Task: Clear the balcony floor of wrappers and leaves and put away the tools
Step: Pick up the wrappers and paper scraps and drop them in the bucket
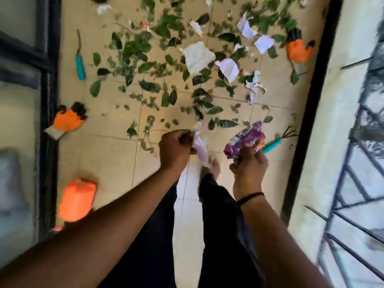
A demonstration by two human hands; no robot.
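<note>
Green leaves (149, 86) and white paper scraps (198, 57) lie scattered across the beige tiled balcony floor (112, 154). My left hand (176, 149) grips a crumpled white wrapper (200, 150) above the floor. My right hand (249, 165) grips a purple snack wrapper (244, 140). A teal-handled tool (80, 66) lies at the left, and a teal-handled hand rake (276, 142) lies just right of my right hand. Orange gloves lie at the left (67, 121) and at the far right (299, 50).
An orange container (76, 200) stands by the dark door frame (48, 100) on the left. A black threshold strip (307, 113) and a metal railing (353, 183) bound the right side. My dark trouser legs (216, 225) fill the bottom centre.
</note>
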